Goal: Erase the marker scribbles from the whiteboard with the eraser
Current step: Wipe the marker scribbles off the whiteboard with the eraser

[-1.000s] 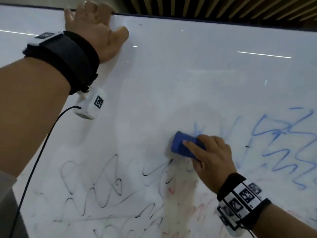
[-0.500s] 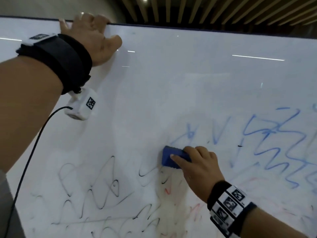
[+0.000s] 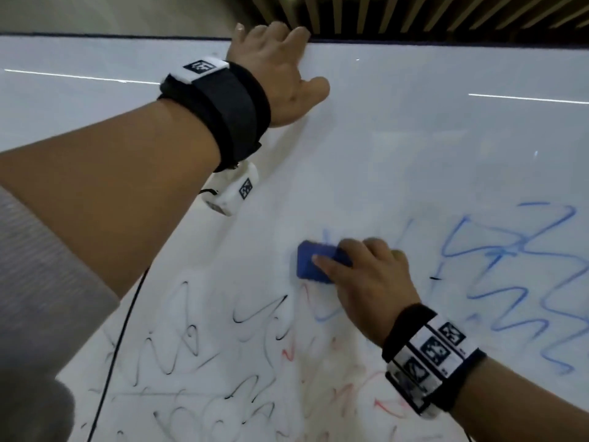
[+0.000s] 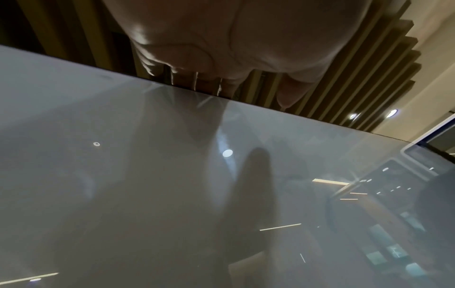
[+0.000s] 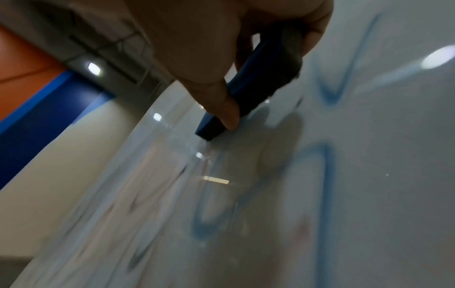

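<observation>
1. Fingers of the right hand (image 3: 369,279) curl round the blue eraser (image 3: 314,261) and pinch it. The thumb lies along its near side, and the flat felt side is pushed onto the whiteboard (image 3: 414,138). I think it is held flat so the whole pad rubs the ink.
2. The eraser sits near the middle of the board, at the left end of the blue scribbles (image 3: 516,282). Black scribbles (image 3: 191,346) lie lower left, and faint red scribbles (image 3: 366,393) lie below the hand. Lots of ink is left to rub off.
3. The left hand (image 3: 280,71) is up at the top edge of the board. Its fingers hook over the edge and the thumb rests on the front. It likely keeps the board from wobbling.
4. No boxes, cups or trays show here, so nothing is inside anything.
</observation>
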Demonstrator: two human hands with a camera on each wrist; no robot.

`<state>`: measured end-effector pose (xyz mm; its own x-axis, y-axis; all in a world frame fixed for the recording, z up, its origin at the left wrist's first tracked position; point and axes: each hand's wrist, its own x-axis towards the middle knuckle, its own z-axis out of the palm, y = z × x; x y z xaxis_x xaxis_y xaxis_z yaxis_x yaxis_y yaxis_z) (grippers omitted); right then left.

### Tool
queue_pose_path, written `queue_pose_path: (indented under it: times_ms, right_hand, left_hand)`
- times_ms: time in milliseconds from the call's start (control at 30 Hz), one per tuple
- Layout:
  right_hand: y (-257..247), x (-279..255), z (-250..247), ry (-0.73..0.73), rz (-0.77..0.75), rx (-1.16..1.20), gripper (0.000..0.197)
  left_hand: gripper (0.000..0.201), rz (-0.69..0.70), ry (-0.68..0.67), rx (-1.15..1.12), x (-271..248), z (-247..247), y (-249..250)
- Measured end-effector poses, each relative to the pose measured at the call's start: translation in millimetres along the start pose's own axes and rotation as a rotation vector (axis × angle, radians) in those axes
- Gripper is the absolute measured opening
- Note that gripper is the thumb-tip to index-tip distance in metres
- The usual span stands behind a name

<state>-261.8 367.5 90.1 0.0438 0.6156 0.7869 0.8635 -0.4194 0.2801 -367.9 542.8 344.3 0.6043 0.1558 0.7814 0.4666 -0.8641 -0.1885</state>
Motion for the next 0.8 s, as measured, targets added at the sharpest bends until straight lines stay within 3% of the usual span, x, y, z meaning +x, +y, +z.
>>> queue_pose_path:
  times_ms: [67, 133, 267, 333, 467, 633, 733, 800]
  right_hand:
    - [22, 33, -24, 0.146, 0.124, -0.021, 0.055]
    - [25, 37, -25, 0.160, 0.163, 0.002, 0.057]
    - [-30, -8, 17, -0.055, -0.064, 0.051, 0.064]
    - [-42, -8, 26, -0.122, -0.092, 0.067, 0.062]
    - [-4, 10, 3, -0.001, -0.011, 0.058, 0.056]
    - [63, -22, -24, 0.079, 0.048, -0.023, 0.059]
    - [36, -23, -4, 0.089, 0.091, -0.006, 0.057]
    - [6, -23, 17, 0.032, 0.013, 0.037, 0.062]
  left_hand:
    - [0.085, -0.024, 0.023, -0.047, -1, 4, 9]
    - [0.086, -0.042, 0.032, -0.069, -4, 5, 12]
    - [0.084, -0.060, 0.040, -0.095, -6, 2, 13]
    - [0.085, -0.062, 0.049, -0.104, -5, 3, 14]
    - [0.083, -0.080, 0.035, -0.100, -4, 2, 11]
    - [0.080, -0.074, 0.056, -0.078, -4, 9, 8]
    - [0.080, -0.076, 0.074, -0.100, -5, 11, 10]
    - [0.081, -0.076, 0.081, -0.104, -6, 11, 10]
